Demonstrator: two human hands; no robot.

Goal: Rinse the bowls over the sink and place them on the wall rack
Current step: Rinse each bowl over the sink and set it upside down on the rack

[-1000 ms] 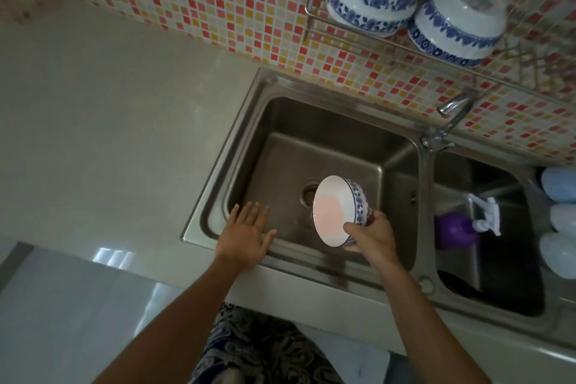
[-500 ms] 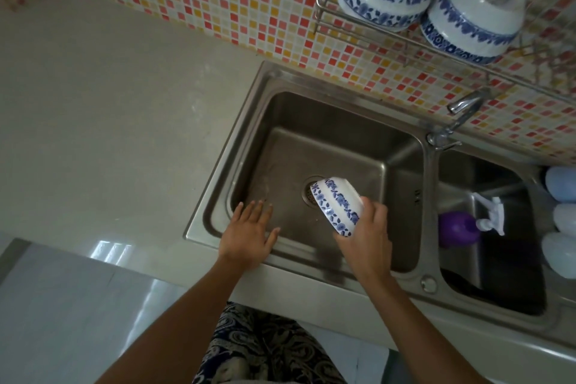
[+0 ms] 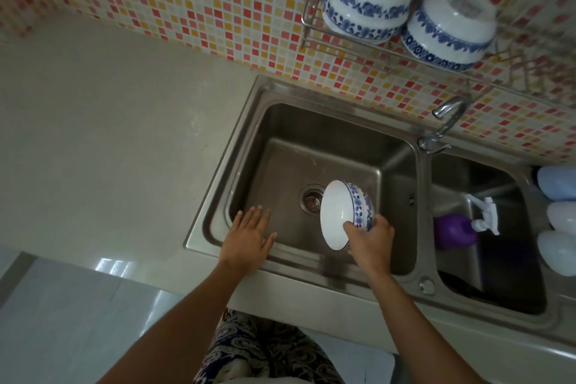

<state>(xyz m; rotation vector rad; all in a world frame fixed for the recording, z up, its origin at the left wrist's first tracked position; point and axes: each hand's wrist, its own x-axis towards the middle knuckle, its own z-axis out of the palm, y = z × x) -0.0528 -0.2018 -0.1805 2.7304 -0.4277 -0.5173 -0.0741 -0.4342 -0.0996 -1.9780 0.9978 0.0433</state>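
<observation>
Far left, the pale worktop (image 3: 103,140) lies bare up to the mosaic-tiled wall (image 3: 187,3), its near corner glinting with window light. Next comes the steel sink (image 3: 224,162), a double one, and on its front rim rests the left hand (image 3: 249,240), flat, fingers spread, gripping nothing, the fingertips reaching over the edge into the left basin. The drain strainer (image 3: 311,201) shows at the basin floor, its right side covered by the bowl (image 3: 338,215) held above it. That bowl, white inside with a blue floral band outside, is tipped on its side with the mouth facing left, over the left basin and not touching the steel. The right hand (image 3: 371,238) grips it at the lower rim, thumb inside, the other fingers hidden behind the bowl's wall. Higher up, the wall rack (image 3: 311,25) carries two matching bowls mouth down: the first rack bowl (image 3: 367,0), which looks like two stacked, and the second rack bowl (image 3: 448,31) just beside it; the rack's right end blurs away. Below stands the tap (image 3: 445,117), no water visibly running. In the right basin lies a purple pump bottle (image 3: 455,231), partly sunk in shadow. At the far right edge, three pale rounded things (image 3: 558,221) are cut off; I cannot tell what they are.
</observation>
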